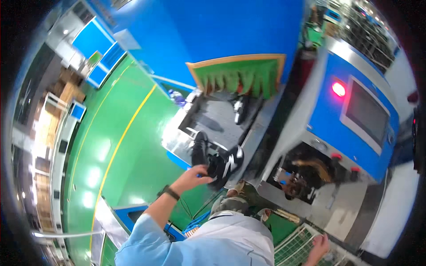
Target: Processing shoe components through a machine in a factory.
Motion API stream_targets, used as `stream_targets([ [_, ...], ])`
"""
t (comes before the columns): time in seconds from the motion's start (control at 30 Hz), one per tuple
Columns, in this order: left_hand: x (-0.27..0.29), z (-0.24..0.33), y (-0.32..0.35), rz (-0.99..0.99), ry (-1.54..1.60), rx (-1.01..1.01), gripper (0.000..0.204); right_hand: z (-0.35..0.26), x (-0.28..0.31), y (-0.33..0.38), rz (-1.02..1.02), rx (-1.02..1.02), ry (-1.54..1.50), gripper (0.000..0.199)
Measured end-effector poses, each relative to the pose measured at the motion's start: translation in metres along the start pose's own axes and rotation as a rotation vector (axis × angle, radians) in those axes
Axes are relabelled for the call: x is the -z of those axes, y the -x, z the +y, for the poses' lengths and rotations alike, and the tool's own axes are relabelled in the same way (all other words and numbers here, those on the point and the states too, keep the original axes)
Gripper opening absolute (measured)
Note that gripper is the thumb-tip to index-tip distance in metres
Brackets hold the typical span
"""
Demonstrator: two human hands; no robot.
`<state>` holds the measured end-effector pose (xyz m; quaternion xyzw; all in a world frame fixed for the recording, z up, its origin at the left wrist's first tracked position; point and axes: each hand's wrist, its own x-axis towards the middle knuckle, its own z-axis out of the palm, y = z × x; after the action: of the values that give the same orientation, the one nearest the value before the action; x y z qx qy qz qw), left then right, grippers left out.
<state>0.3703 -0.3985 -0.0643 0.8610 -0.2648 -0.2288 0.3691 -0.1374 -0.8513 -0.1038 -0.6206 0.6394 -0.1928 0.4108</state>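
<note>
My left hand (191, 178) is closed on a black shoe (227, 167) with white marks on its side, fingers and thumb pinching its near end. Just beyond it, another black shoe (199, 148) stands at the near end of a grey conveyor (211, 111). Farther along, a black-and-white shoe (239, 111) lies by the green curtain (237, 75). At the lower right, my right hand (320, 248) hangs above a white wire rack (298, 243). Its fingers look slightly apart, and nothing shows in them.
A tall blue machine housing (222, 31) rises over the curtained opening. To the right stands a blue-and-grey machine (326, 115) with a lit red lamp (338, 89), a screen (366, 113) and a dark recess below. Yellow lines cross the green floor (133, 164) at left.
</note>
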Motion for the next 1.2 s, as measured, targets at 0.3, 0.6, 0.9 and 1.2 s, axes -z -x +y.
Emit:
stream_targets([
  [0.3,-0.013,-0.128,-0.018,0.303,-0.451,0.339,0.033,-0.197,-0.194,0.085,-0.861,0.574,0.377,0.043],
  [0.6,-0.015,-0.115,0.254,0.529,-0.37,0.668,0.034,-0.228,-0.243,0.076,-1.164,1.008,0.79,0.044],
  [0.9,-0.001,-0.068,0.65,1.015,-0.972,1.716,0.019,-0.25,-0.27,0.111,-1.327,1.221,0.749,0.04],
  [1.2,0.009,-0.2,0.392,1.259,-0.71,1.255,0.025,-0.252,-0.271,0.091,-1.266,1.179,0.678,0.038],
])
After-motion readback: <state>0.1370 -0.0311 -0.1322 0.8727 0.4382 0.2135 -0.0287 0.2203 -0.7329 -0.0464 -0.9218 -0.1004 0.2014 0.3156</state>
